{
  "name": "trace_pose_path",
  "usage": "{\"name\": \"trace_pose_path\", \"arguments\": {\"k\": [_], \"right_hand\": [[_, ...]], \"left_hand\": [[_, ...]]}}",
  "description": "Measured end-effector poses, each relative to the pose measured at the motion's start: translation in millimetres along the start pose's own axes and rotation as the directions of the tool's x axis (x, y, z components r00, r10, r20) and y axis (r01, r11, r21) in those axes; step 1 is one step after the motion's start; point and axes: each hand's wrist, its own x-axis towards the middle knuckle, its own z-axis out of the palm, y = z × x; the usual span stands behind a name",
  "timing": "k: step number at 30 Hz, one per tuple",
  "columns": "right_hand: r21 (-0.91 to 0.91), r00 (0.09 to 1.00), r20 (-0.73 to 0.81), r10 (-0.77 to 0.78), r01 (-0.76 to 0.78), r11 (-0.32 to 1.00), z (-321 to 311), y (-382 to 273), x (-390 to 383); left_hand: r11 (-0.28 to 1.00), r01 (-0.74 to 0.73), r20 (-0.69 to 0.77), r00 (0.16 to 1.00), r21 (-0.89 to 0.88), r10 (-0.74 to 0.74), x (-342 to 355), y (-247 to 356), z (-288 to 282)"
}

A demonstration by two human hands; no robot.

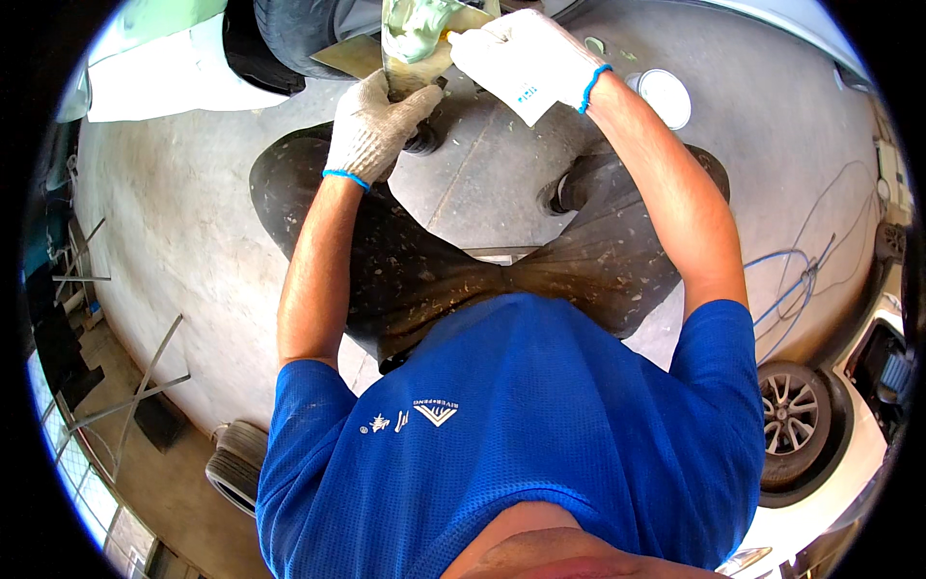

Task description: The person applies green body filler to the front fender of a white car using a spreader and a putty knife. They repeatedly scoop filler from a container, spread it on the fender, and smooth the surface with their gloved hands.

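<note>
My left hand (374, 125), in a white knit glove with a blue cuff, is closed on a flat mixing board (415, 75) at the top of the view. Pale green putty (422, 27) lies smeared in a heap on it. An olive flat blade (352, 58) juts out to the left beside these fingers; whether they grip it too I cannot tell. My right hand (529, 50), gloved alike, is closed round a white squeeze tube (521, 92) with blue print. The tube's yellow tip (448, 37) points at the putty, at the board's right edge.
A car tyre (301, 37) and pale body panel stand at the far left. On the concrete floor right of my hands is a white round tub (664, 98). A blue hose (803, 280) lies coiled at the right, near another car's wheel (793, 423). A loose tyre (236, 468) lies lower left.
</note>
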Motion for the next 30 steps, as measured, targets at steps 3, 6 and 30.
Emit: {"name": "trace_pose_path", "arguments": {"k": [3, 6, 30], "right_hand": [[0.048, 0.993, 0.102, 0.062, -0.068, 0.997, -15, -25, -14], [-0.051, 0.989, -0.022, 0.145, -0.146, 0.988, 2, -3, 0], [0.015, 0.995, -0.036, 0.089, -0.088, 0.996, 1, -5, -4]], "left_hand": [[1.000, 0.018, 0.007, 1.000, 0.013, -0.018, -3, 3, 0], [0.999, 0.025, 0.006, 1.000, 0.037, -0.026, 0, 3, 0], [0.998, 0.001, -0.018, 1.000, 0.062, 0.000, 0, -5, 1]]}}
